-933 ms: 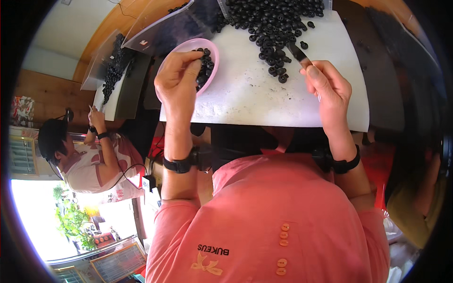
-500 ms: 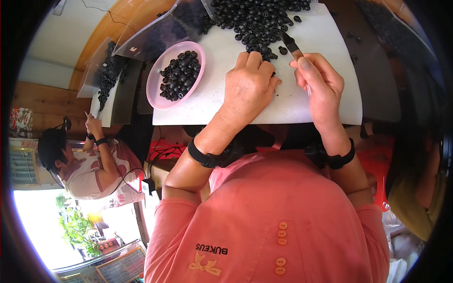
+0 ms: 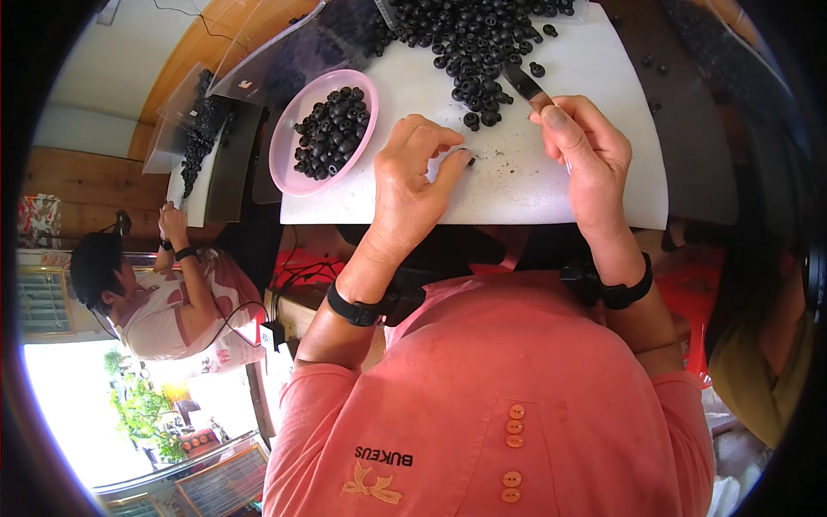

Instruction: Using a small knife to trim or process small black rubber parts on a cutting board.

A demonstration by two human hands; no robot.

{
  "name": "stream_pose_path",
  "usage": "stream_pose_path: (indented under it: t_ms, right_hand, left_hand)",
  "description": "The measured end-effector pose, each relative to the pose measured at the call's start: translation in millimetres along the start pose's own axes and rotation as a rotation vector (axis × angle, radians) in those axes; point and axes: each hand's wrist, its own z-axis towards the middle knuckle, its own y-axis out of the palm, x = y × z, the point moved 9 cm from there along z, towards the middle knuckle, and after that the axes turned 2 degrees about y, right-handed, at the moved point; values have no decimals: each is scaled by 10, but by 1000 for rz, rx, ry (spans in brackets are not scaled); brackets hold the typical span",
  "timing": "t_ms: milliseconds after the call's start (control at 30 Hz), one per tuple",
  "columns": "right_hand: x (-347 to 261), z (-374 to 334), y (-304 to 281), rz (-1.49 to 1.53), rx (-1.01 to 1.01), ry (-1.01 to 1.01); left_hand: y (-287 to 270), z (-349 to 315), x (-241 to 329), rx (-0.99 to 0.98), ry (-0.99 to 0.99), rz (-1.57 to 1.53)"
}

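My right hand (image 3: 587, 153) is closed around a small knife (image 3: 524, 84). Its dark, flat blade points up and left, beside the near edge of a pile of small black round parts with holes (image 3: 474, 73). Closer to me and to the left, my left hand (image 3: 412, 177) hovers over the white board (image 3: 508, 202), thumb and index finger curved apart with a gap between them. A small dark spot shows at the thumb tip; what it is I cannot make out. Left of that hand, a pink bowl (image 3: 277, 159) contains many similar black parts.
Dark crumbs lie scattered on the board between my hands. Single black parts (image 3: 537, 70) sit right of the pile. A clear plastic sheet (image 3: 267, 65) rises behind the bowl. At the far left a co-worker (image 3: 164, 302) sits at another board. Cables (image 3: 301, 271) hang below the board's left corner.
My left hand has drawn back to the left from the pile's near end, and its thumb and index finger have spread. The knife has shifted slightly left; my right hand stays almost in place.
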Motion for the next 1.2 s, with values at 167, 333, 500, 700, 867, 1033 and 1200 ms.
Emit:
stream_pose_path:
  t_ms: [167, 333, 500, 700, 867, 1033, 1200]
  right_hand:
    - [4, -11, 41, -20, -13, 3]
    - [30, -8, 48, -101, -29, -1]
    - [39, -5, 38, -123, -31, -11]
    - [20, -7, 61, -136, -38, -6]
    - [34, -6, 72, -163, -40, -4]
    - [34, -23, 98, -314, -18, -49]
    - [-63, -54, 218, -552, -9, -204]
  left_hand:
    - [1, -52, 21, 80, 15, 162]
    - [42, -76, -4, 45, 59, 229]
    - [-34, -64, 80, 33, 171, 211]
    - [-18, -30, 171, 56, 139, 196]
    - [95, 33, 193, -15, 192, 382]
    - [205, 144, 199, -76, 250, 531]
    - [58, 96, -190, -20, -220, -290]
